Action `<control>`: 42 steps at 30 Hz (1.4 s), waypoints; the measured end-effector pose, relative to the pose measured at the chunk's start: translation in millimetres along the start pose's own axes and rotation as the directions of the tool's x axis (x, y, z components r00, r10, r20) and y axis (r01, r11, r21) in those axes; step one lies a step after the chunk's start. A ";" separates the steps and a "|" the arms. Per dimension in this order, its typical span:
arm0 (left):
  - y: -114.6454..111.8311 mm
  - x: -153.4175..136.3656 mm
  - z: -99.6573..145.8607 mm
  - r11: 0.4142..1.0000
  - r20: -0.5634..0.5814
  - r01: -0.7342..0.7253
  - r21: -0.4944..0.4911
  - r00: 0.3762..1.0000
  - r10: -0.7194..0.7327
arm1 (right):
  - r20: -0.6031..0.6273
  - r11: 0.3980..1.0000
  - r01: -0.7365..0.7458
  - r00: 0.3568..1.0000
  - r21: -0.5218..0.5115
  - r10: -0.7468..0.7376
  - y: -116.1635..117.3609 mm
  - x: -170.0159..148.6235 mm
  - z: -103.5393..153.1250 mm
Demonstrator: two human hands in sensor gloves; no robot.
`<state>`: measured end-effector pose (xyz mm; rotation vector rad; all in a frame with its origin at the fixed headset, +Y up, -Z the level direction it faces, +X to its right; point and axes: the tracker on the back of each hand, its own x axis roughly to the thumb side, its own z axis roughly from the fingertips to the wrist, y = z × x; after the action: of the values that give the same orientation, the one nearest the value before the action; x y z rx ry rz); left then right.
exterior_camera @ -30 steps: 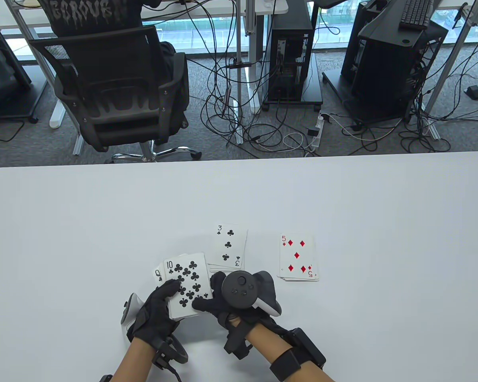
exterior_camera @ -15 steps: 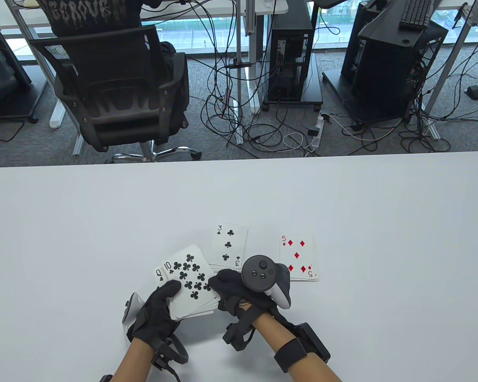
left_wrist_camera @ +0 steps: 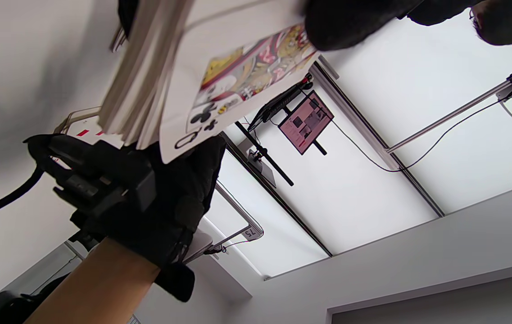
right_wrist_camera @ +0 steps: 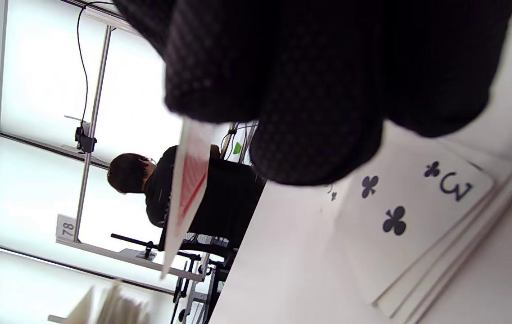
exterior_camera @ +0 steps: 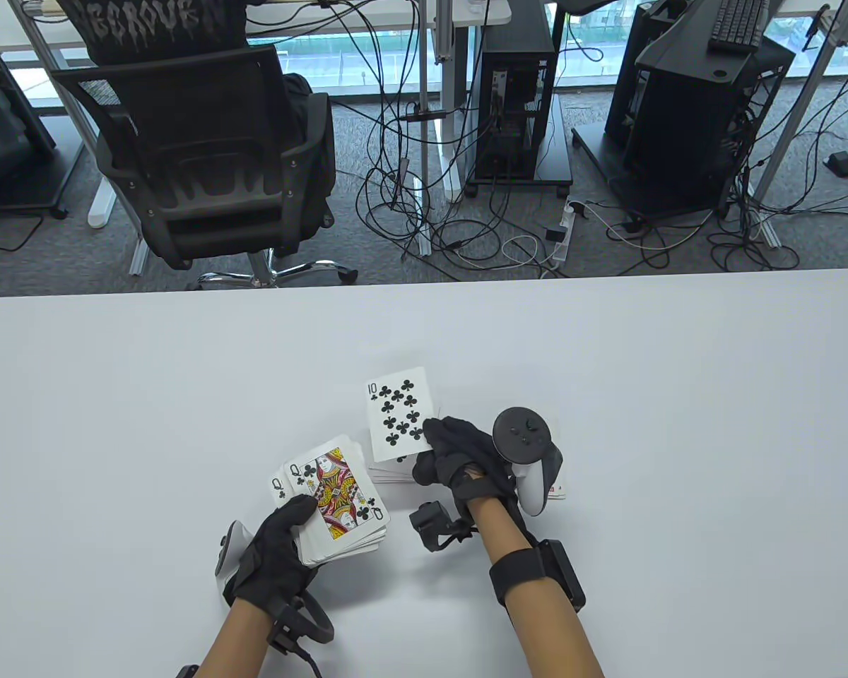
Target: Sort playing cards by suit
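Fingers of L hand (exterior_camera: pixel 277 558) curl round the deck (exterior_camera: pixel 339 519), held just above the table (exterior_camera: pixel 113 424) w/ queen of clubs (exterior_camera: pixel 336 491) face up on top. R of it, R hand (exterior_camera: pixel 459 459) pinches the 10 of clubs (exterior_camera: pixel 398 413), face up, over the clubs pile (right_wrist_camera: pixel 418 216), 3 of clubs on top. Diamonds pile (exterior_camera: pixel 557 489) sits further R, mostly hidden behind R hand's tracker (exterior_camera: pixel 526 452).

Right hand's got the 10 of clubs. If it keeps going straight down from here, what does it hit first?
Most likely the clubs pile, 3 of clubs on top, directly beneath the right hand and its 10 of clubs. The remaining height is unclear.
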<state>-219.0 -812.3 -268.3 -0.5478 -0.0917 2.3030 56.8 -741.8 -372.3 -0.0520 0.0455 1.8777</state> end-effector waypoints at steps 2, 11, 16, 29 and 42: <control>0.2 0.2 0.2 1.000 0.000 0.001 0.002 1.000 -0.001 | -0.041 0.993 -0.108 0.994 -0.038 0.106 2.6 -6.0 -6.1; 0.2 0.8 1.0 1.000 -0.003 0.000 0.012 1.000 0.000 | -0.121 0.854 -0.520 0.848 0.004 0.516 28.6 -17.8 -22.1; 0.3 0.8 1.4 1.000 -0.007 0.002 0.015 1.000 -0.002 | -0.097 0.715 -0.696 0.709 0.064 0.698 39.9 -11.9 -24.9; 0.3 1.3 1.4 1.000 -0.006 0.007 0.012 1.000 -0.007 | 0.027 0.549 -0.832 0.552 0.075 0.833 53.4 -1.7 -14.3; 0.0 0.0 1.8 1.000 -0.018 0.010 0.018 1.000 -0.010 | 0.295 0.868 -0.473 0.859 0.148 0.418 40.8 35.6 44.0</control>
<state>-219.7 -812.1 -266.6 -0.5573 -0.0642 2.2867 6.6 -717.8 -330.2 0.3826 0.0920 2.3227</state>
